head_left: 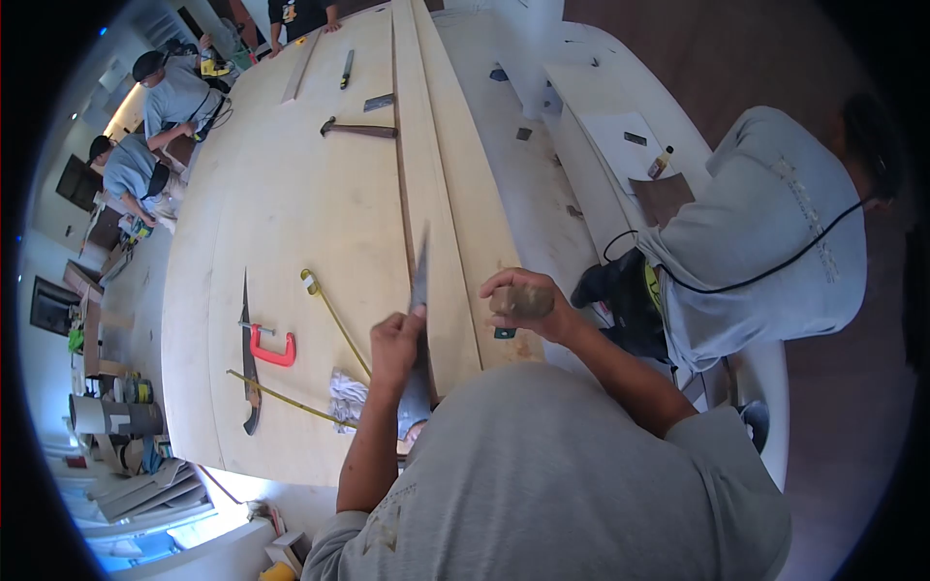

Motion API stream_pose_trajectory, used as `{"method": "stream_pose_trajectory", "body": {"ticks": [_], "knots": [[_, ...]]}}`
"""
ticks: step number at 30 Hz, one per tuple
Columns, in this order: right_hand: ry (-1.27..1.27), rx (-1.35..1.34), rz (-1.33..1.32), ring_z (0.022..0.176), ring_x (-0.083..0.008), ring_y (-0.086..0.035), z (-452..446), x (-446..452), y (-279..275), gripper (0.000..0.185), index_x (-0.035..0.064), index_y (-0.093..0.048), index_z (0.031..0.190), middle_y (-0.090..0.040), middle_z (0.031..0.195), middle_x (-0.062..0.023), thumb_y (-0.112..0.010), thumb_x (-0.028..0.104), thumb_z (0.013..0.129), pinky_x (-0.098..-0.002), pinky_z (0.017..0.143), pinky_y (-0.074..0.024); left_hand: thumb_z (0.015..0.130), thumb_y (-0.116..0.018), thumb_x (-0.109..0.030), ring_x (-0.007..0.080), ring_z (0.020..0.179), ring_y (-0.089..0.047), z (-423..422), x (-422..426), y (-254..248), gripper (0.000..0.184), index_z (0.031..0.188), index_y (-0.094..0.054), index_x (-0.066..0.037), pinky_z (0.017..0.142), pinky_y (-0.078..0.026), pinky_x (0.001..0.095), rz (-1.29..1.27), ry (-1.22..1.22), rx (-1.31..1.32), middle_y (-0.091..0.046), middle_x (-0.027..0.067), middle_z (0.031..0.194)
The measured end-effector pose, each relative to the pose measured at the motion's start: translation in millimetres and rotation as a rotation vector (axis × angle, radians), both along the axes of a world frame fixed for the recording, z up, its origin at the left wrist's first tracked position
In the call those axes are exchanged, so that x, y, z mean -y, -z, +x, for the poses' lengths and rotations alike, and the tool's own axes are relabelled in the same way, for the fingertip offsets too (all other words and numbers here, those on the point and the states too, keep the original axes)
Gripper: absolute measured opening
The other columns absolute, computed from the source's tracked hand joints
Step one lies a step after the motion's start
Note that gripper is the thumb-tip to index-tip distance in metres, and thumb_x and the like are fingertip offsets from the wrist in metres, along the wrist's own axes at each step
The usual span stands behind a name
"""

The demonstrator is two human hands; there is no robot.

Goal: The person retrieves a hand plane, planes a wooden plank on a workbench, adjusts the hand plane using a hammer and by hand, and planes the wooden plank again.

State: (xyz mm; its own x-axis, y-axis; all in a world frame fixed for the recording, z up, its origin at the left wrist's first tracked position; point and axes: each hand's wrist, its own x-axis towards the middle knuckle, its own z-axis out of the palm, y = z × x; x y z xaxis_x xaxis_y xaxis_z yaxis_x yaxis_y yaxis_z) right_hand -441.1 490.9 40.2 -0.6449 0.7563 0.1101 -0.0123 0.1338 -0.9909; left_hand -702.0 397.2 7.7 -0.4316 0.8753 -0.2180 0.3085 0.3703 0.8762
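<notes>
1. Long blade (419, 283), frame centre, over the counter (291, 203): probably thin, springy; hold its flat sides, avoiding the edges.
2. Left grip (394, 347) closes on it.
3. Right grip (555, 308), centre-right, curls around a brown block (524, 301) (likely stiff, light).

The lower end of the long metal blade (420, 276) is hidden by the torso (572, 465) at six o'clock, and part of its edge is covered by the left hand (393, 347). At three o'clock, some fingers of the right hand (554, 308) are masked by the brown block (525, 301), and a dark green object (505, 332) is mostly covered. Toward eight, parts of the rag (345, 399) and tape measure (339, 329) are blocked by the left forearm (371, 441). At eleven, a co-worker (298, 14) is cut off by the top edge. At two, the bottle (661, 163) is too small for its label to be read.
</notes>
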Motion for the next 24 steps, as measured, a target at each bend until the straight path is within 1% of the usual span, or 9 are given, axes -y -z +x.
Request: {"method": "stream_pose_trajectory", "body": {"ticks": [1, 3, 6, 9, 10, 12, 15, 19, 24], "knots": [[0.019, -0.036, -0.114, 0.091, -0.009, -0.06, 0.7, 4.4, 4.1, 0.028, 0.0045, -0.068, 0.111, -0.066, 0.101, -0.0006, -0.079, 0.012, 0.086, -0.0263, 0.08, -0.0491, 0.094, -0.07, -0.042, 0.0092, 0.058, -0.036, -6.5, -9.2, -2.5, 0.057, 0.062, -0.05, 0.001, 0.05, -0.033, 0.0336, 0.005, -0.092, 0.045, -0.04, 0.0003, 0.056], [0.055, -0.102, -0.342, 0.088, -0.0081, -0.06, 1.9, 12.7, 15.4, 0.026, 0.0031, -0.066, 0.108, -0.065, 0.096, -0.0009, -0.078, 0.014, 0.087, -0.0261, 0.077, -0.0498, 0.095, -0.069, -0.043, 0.0105, 0.057, -0.039, -31.1, -32.5, 10.1, 0.056, 0.065, -0.053, 0.002, 0.051, -0.035, 0.0336, 0.099, -0.258, 0.163, -0.044, 0.0027, 0.057], [0.112, 0.149, -0.309, 0.081, -0.0111, -0.063, 8.5, 18.2, 17.1, 0.025, 0.0015, -0.066, 0.104, -0.067, 0.088, -0.0054, -0.078, 0.014, 0.086, -0.0305, 0.073, -0.0528, 0.096, -0.067, -0.044, 0.014, 0.058, -0.043, -62.2, -65.9, 20.0, 0.056, 0.069, -0.058, 0.005, 0.055, -0.04, 0.0349, 0.136, -0.42, 0.266, -0.049, 0.0058, 0.061], [0.178, 0.253, -0.28, 0.076, -0.0114, -0.061, 13.9, 19.9, 45.7, 0.029, -0.0002, -0.064, 0.102, -0.065, 0.084, -0.006, -0.077, 0.02, 0.086, -0.0298, 0.069, -0.0512, 0.096, -0.065, -0.045, 0.0252, 0.064, -0.057, -90.1, -88.4, 46.2, 0.057, 0.08, -0.067, 0.009, 0.065, -0.048, 0.0407, 0.054, -0.498, 0.067, -0.063, 0.0154, 0.069], [0.207, 0.306, -0.206, 0.076, -0.0133, -0.064, 14.4, 17.5, 58.0, 0.033, -0.0009, -0.063, 0.102, -0.066, 0.083, -0.0082, -0.079, 0.021, 0.083, -0.0317, 0.07, -0.0523, 0.095, -0.064, -0.046, 0.0301, 0.069, -0.061, -102.2, -93.2, 64.1, 0.058, 0.084, -0.068, 0.011, 0.07, -0.05, 0.0429, 0.008, -0.494, -0.025, -0.065, 0.0195, 0.074], [0.279, 0.418, -0.182, 0.078, -0.0188, -0.068, 11.9, 14.4, 55.6, 0.033, -0.0005, -0.063, 0.102, -0.067, 0.085, -0.012, -0.078, 0.022, 0.082, -0.0346, 0.071, -0.0535, 0.095, -0.061, -0.047, 0.0399, 0.081, -0.068, -125.4, -100.4, 103.1, 0.06, 0.091, -0.071, 0.013, 0.079, -0.052, 0.0472, -0.087, -0.476, -0.209, -0.07, 0.0278, 0.085], [0.366, 0.629, -0.122, 0.084, -0.0293, -0.07, 8.1, 3.0, 66.7, 0.033, 0.0, -0.062, 0.101, -0.069, 0.089, -0.0178, -0.076, 0.022, 0.08, -0.0404, 0.074, -0.0544, 0.094, -0.059, -0.046, 0.0479, 0.097, -0.068, -141.2, -100.4, 124.1, 0.062, 0.096, -0.071, 0.015, 0.088, -0.052, 0.0498, -0.202, -0.442, -0.283, -0.069, 0.036, 0.097], [0.443, 0.829, 0.092, 0.092, -0.0403, -0.067, 2.1, -19.2, 106.8, 0.033, 0.0003, -0.061, 0.101, -0.067, 0.094, -0.0222, -0.071, 0.022, 0.079, -0.0471, 0.081, -0.053, 0.092, -0.061, -0.047, 0.049, 0.099, -0.067, -155.0, -108.1, 130.5, 0.062, 0.095, -0.071, 0.015, 0.091, -0.052, 0.0492, -0.22, -0.452, -0.408, -0.069, 0.0357, 0.098], [0.502, 0.926, 0.133, 0.098, -0.0412, -0.064, -32.0, -57.7, 111.4, 0.03, 0.001, -0.062, 0.102, -0.064, 0.103, -0.0218, -0.07, 0.02, 0.081, -0.0495, 0.085, -0.0518, 0.089, -0.066, -0.042, 0.0467, 0.102, -0.067, -161.4, -134.7, 99.6, 0.052, 0.102, -0.069, 0.008, 0.09, -0.052, 0.0518, -0.348, -0.373, -0.495, -0.07, 0.0306, 0.104]]}}
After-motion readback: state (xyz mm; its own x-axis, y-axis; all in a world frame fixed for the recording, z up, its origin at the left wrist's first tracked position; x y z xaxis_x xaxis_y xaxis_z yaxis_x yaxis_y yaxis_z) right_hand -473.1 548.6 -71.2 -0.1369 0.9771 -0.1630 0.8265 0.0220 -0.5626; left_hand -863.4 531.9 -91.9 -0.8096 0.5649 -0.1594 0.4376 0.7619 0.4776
